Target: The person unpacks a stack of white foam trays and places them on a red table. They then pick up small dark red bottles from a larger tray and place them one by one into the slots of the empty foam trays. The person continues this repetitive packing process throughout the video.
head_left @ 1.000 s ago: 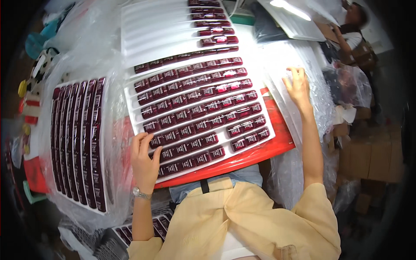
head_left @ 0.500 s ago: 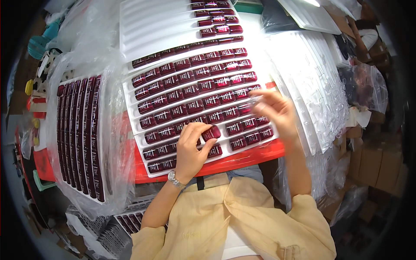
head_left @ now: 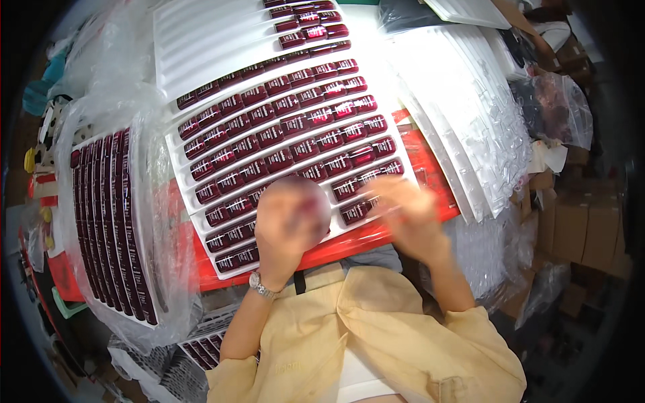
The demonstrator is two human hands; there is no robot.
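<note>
Rows of small dark red bottles (head_left: 278, 160) with pale print lie in a ridged white tray (head_left: 176, 156) before me. My left hand (head_left: 285, 218), with a metal watch (head_left: 261, 283) on its wrist, is over the near rows, its fingers curled round a dark red bottle (head_left: 311, 203). That area is smeared, so the bottle's outline is unclear. My right hand (head_left: 410, 218) hovers by the tray's near right corner, close to the end bottles (head_left: 354, 211). Motion blurs its fingers, and I cannot make out whether they hold anything.
A red cover (head_left: 349, 240) lies under the tray. On the left stands a plastic-wrapped tray of dark red bottles (head_left: 111, 228). To the right are white trays and a heap of clear plastic pieces (head_left: 470, 114). Cardboard boxes (head_left: 584, 228) stand at far right.
My right hand has come down and nearer to me, from the right-hand rows to the tray's near corner. My left hand has turned and risen slightly. The whole view has shifted.
</note>
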